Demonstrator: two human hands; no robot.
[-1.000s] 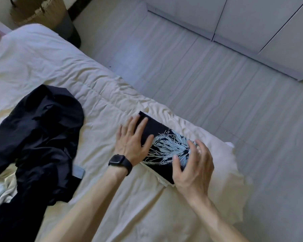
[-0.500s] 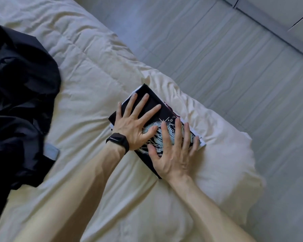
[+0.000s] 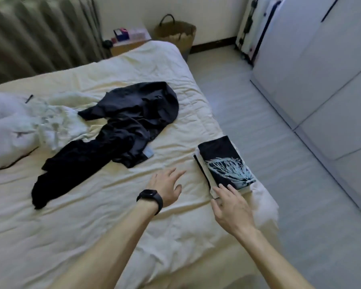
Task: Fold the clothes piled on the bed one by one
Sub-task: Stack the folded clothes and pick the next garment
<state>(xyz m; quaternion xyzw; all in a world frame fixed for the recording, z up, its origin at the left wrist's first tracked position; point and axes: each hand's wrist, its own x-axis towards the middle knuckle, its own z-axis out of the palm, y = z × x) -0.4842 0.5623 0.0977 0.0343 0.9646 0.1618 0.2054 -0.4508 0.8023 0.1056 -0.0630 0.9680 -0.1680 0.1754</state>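
Observation:
A folded black shirt with a pale blue print [image 3: 223, 162] lies on top of a small stack at the bed's right edge. My right hand [image 3: 231, 205] is open just in front of it, fingertips touching its near end. Over the cream sheet [image 3: 92, 215], left of the stack, my left hand [image 3: 167, 187] with its black watch hovers open and holds nothing. A crumpled black garment [image 3: 117, 134] sprawls across the middle of the bed. Beyond it at the left lies a heap of white clothes [image 3: 50, 124].
A woven basket [image 3: 176, 33] stands on the floor past the bed's far corner, beside a low bedside table with small items [image 3: 125, 38]. White wardrobe doors [image 3: 313, 69] line the right side. Grey floor runs between bed and wardrobe. Curtains [image 3: 40, 34] hang at the back left.
Both hands have lifted off the folded printed shirt; the left hand moved away to the left, the right slid back to its near end. The view has swung up and left, showing the whole bed.

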